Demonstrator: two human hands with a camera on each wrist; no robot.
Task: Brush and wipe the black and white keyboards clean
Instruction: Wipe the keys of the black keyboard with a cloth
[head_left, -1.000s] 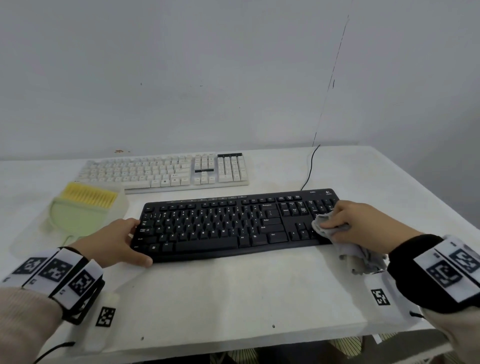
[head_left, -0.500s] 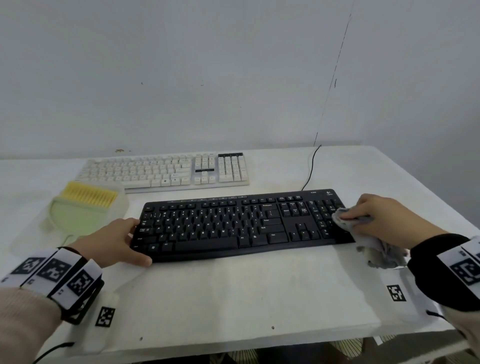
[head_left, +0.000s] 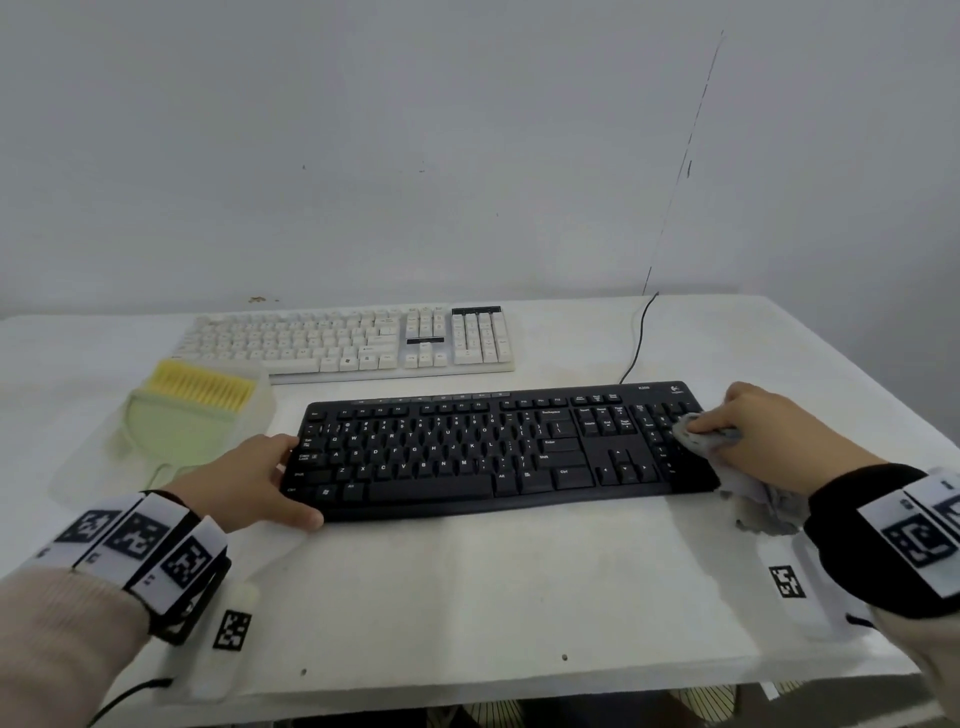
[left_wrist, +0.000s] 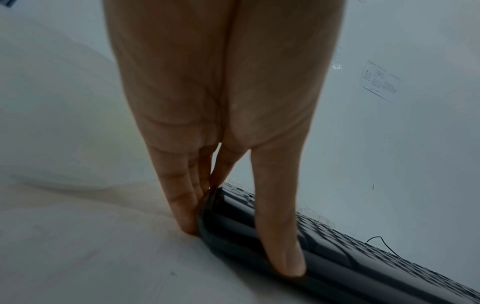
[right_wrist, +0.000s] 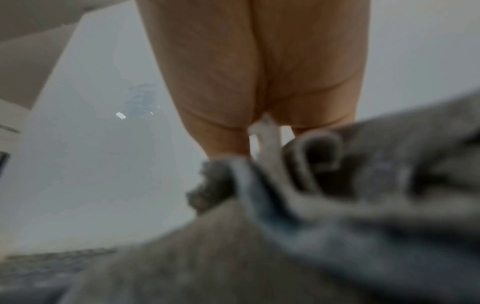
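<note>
Right hand (head_left: 763, 431) clutching grey cloth (head_left: 698, 434) at black keyboard's (head_left: 467, 452) right end, long axis running leftward to flat, bracing left hand (head_left: 244, 483).

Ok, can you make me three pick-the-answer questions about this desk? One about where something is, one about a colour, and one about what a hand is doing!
1. Where is the white keyboard?
A. Behind the black keyboard
B. In front of it
C. On top of it

2. What colour are the bristles of the brush?
A. Red
B. Yellow
C. Blue

3. What is the right hand doing?
A. Resting flat on the table
B. Holding the brush
C. Holding a grey cloth against the keys

Answers:
1 A, it lies nearer the wall.
2 B, a yellow row shows at the brush's far end.
3 C, the cloth is bunched in its fingers at the number pad, while the left hand steadies the other end.
</note>
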